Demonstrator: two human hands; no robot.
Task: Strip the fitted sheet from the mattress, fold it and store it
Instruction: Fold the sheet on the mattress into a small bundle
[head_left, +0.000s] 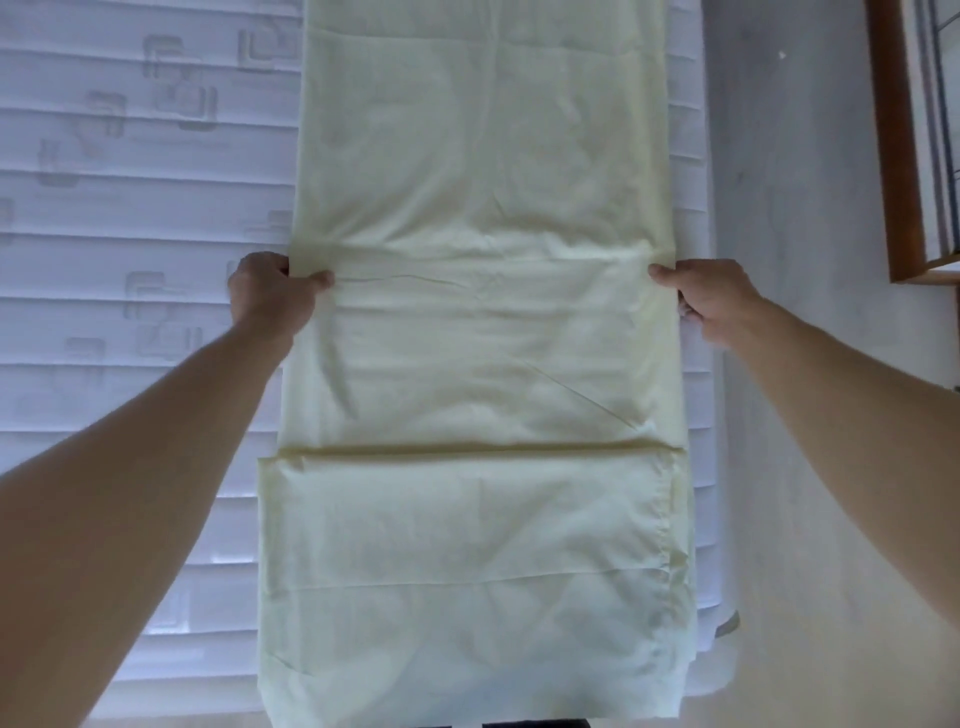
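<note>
The pale yellow fitted sheet (483, 332) lies as a long folded strip along the right side of the bare white quilted mattress (130, 218). A cross fold runs over the strip nearer to me, and a further crease spans between my hands. My left hand (270, 291) pinches the strip's left edge, thumb on top of the cloth. My right hand (706, 301) grips the right edge at the same height, fingers curled under the cloth. Both arms are stretched out over the bed.
The mattress edge (701, 467) runs just right of the sheet. Beyond it is pale wooden floor (795, 364). A brown wooden frame (898, 156) stands at the far right.
</note>
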